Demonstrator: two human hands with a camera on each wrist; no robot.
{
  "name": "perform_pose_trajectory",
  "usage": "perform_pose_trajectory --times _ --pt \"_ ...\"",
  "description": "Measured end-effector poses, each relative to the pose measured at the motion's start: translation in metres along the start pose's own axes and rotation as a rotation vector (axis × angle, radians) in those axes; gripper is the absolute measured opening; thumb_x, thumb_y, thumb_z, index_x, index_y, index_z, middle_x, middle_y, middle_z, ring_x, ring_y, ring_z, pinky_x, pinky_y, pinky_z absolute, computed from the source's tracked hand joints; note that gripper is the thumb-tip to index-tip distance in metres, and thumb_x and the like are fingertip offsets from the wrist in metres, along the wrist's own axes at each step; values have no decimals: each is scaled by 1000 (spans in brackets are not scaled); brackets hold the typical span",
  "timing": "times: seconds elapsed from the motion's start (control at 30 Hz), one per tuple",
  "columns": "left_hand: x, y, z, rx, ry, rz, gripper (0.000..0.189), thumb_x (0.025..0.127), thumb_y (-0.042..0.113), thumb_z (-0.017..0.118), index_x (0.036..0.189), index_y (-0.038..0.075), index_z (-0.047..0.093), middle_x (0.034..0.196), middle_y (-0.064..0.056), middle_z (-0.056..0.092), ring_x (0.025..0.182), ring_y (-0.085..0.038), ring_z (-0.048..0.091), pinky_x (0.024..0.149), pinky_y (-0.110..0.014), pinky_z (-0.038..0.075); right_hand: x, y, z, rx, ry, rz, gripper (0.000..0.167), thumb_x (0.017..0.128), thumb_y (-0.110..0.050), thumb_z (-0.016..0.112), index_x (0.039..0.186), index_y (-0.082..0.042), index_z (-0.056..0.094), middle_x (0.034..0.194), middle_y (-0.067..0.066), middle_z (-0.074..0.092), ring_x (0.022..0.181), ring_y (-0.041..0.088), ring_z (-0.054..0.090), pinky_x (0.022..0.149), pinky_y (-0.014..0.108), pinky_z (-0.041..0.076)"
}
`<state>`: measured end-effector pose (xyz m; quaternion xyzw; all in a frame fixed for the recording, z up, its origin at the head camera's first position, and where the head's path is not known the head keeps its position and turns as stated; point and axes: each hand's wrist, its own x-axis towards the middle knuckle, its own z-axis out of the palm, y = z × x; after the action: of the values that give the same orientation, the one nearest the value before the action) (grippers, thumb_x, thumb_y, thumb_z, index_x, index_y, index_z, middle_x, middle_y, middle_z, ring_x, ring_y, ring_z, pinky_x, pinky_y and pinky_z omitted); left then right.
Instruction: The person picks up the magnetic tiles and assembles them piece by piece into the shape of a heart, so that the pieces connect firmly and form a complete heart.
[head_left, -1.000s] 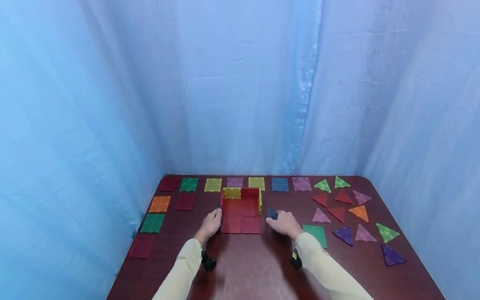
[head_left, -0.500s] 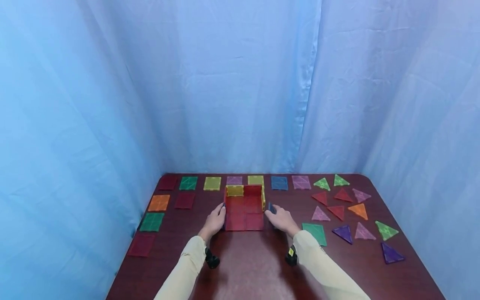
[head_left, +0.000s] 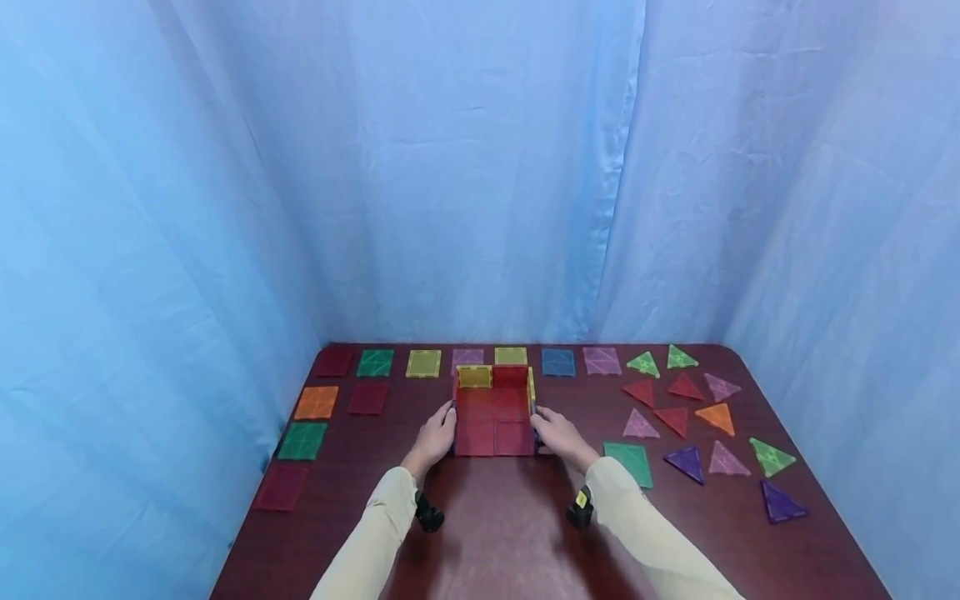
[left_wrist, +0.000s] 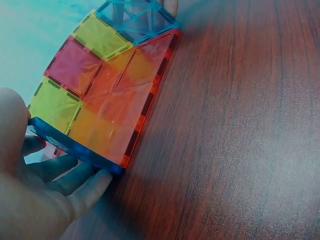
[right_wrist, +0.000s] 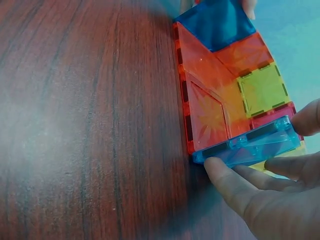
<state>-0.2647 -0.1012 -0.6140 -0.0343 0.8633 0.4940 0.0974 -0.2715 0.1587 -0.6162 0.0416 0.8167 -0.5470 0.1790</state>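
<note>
Translucent magnetic tiles form an open-fronted box, its red floor (head_left: 495, 433) flat on the table. A yellow tile (head_left: 475, 377) and a red tile (head_left: 511, 375) stand along its back, and another yellow tile (head_left: 532, 383) is upright at the right side. My left hand (head_left: 437, 435) pinches a dark blue tile (left_wrist: 75, 147) upright at the left front edge, thumb above and fingers outside. Opposite, my right hand (head_left: 558, 435) holds a lighter blue tile (right_wrist: 257, 144) against the right front edge, fingers along its outer face. In the head view, the hands mostly hide both blue tiles.
A row of square tiles, with a blue one (head_left: 558, 362), lies along the table's back edge. More squares, such as an orange one (head_left: 316, 402), lie at left. Several triangles, including a purple one (head_left: 685, 463), and a green square (head_left: 628, 463) lie at right. Blue curtains (head_left: 480, 208) surround the table.
My right hand has raised its blue tile upright and brought it left against the box's right side. The box and my left hand have shifted slightly right.
</note>
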Motion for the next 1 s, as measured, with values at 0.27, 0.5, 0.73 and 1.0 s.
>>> perform_pose_trajectory --times 0.27,0.5,0.73,1.0 --pt "1 -1 -1 3 5 4 54 111 37 31 157 10 39 155 -20 46 144 -43 40 116 -59 34 0 3 -2 19 -21 -8 62 104 -27 41 160 -4 27 157 28 38 135 41 51 94 48 57" --pt "0 -2 -2 4 -9 1 55 111 38 31 158 10 37 156 -21 44 144 -44 39 116 -60 34 -14 6 -22 -309 54 -93 61 105 -37 49 155 -4 39 154 24 45 140 42 45 111 59 41" --pt "1 -1 -1 11 -14 4 55 111 38 31 158 10 37 156 -21 44 145 -44 38 116 -60 33 -44 11 -70 -721 226 -82 58 98 -36 62 129 13 57 122 33 63 113 47 62 94 62 51" --pt "0 -3 -1 13 -23 5 55 111 39 30 158 11 36 158 -20 42 146 -43 36 117 -59 32 -69 34 -80 -948 244 208 69 89 -54 69 106 12 68 98 35 58 87 45 62 71 57 56"
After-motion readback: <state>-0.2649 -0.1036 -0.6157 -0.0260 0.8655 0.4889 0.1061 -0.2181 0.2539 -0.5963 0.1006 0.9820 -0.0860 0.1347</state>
